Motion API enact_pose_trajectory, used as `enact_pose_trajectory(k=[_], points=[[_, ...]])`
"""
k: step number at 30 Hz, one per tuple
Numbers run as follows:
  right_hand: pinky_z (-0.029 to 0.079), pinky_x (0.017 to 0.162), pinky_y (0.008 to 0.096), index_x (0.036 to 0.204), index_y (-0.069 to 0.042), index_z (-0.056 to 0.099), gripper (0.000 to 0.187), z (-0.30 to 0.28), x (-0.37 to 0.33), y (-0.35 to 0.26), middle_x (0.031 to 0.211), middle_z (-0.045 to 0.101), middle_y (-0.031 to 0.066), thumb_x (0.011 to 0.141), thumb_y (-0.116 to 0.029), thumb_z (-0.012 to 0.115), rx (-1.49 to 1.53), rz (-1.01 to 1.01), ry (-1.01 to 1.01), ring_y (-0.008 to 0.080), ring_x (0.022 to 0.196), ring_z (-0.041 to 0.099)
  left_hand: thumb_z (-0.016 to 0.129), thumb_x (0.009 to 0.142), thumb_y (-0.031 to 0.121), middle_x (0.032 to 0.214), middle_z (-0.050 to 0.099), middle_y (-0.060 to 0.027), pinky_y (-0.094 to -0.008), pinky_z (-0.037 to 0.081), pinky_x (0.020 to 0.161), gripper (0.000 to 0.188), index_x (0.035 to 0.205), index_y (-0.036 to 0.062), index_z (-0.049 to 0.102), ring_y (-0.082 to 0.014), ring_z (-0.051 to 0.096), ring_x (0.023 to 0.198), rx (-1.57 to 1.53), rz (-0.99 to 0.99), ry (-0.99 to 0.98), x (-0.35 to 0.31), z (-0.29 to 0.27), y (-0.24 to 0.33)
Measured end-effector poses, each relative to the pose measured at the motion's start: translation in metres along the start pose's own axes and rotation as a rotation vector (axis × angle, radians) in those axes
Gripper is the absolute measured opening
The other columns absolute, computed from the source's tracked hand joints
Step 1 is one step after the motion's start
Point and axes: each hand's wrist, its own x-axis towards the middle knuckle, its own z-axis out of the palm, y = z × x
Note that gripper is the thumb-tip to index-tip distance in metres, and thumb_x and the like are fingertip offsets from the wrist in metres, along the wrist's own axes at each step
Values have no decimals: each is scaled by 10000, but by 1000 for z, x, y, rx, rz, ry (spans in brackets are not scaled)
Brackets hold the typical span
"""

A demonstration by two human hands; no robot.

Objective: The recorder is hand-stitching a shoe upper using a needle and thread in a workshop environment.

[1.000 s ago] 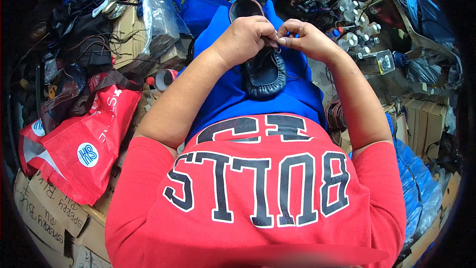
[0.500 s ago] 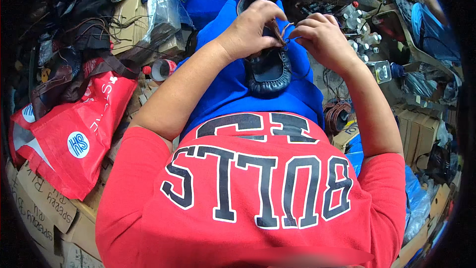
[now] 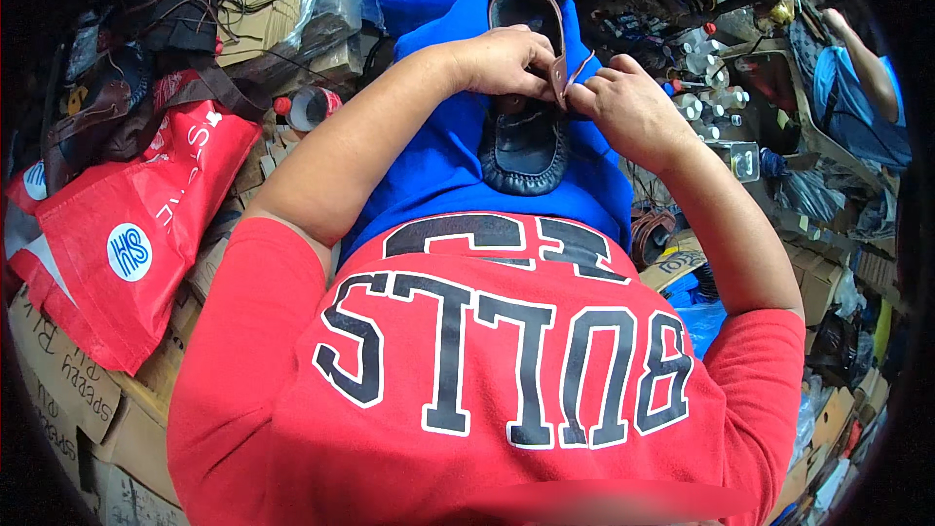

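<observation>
A black leather moccasin-style shoe (image 3: 526, 158) lies on the blue cloth over my lap, its gathered toe toward me. The brown-lined heel end points away. My left hand (image 3: 502, 63) reaches across the middle of the shoe and is closed on the brown-lined edge of its opening. Close beside it, my right hand (image 3: 631, 105) pinches at the same edge from the right. A thin brown lace (image 3: 584, 65) sticks up by the right fingertips. My fingers cover the middle of the shoe, so the exact hold on the lace is partly hidden.
At the left, a red bag (image 3: 146, 234) lies near flattened cardboard (image 3: 73, 380). A plastic bottle (image 3: 314, 109) stands left of my lap. Several small bottles (image 3: 716, 97) cluster at the right. Another person's blue sleeve (image 3: 857, 88) shows at far right.
My right hand has come down and left, against the shoe's edge. My left hand has shifted slightly, and more of the shoe's heel end shows.
</observation>
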Motion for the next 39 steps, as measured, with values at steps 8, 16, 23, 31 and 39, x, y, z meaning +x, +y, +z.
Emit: enact_pose_trajectory(k=[8,16,23,31,39], points=[[385,855,384,872,-138,554,97,11,-23,18,740,606,49,790,-94,528,54,14,26,243,800,596,605,834,395,1001,581,28,-494,314,903,242,994,233,687,-250,439,1079,267,-113,-63,12,7,9],[373,937,409,861,-132,544,82,14,-37,17,743,600,54,790,-92,550,34,136,55,253,815,596,576,842,388,1011,588,29,-487,336,873,235,930,195,676,-238,460,1085,343,-116,-89,11,4,13],[342,969,482,905,-84,596,169,-12,-8,-8,812,637,79,797,-35,476,-14,165,-5,249,865,621,400,744,775,1162,616,-150,-555,231,992,773,979,109,715,-337,441,1237,50,-679,6,27,-7,60],[379,849,434,864,-91,583,138,-17,-3,-15,698,624,91,772,-41,493,-32,248,-214,275,767,628,479,866,535,1070,648,-59,-535,287,883,425,1043,210,689,-304,479,1138,179,-489,13,14,8,38],[399,768,390,852,-86,570,55,-17,-141,6,649,580,103,805,-60,555,13,348,-23,285,676,582,512,840,553,998,674,-78,-495,281,839,422,1012,219,705,-275,562,1051,277,-509,-21,3,-4,27]])
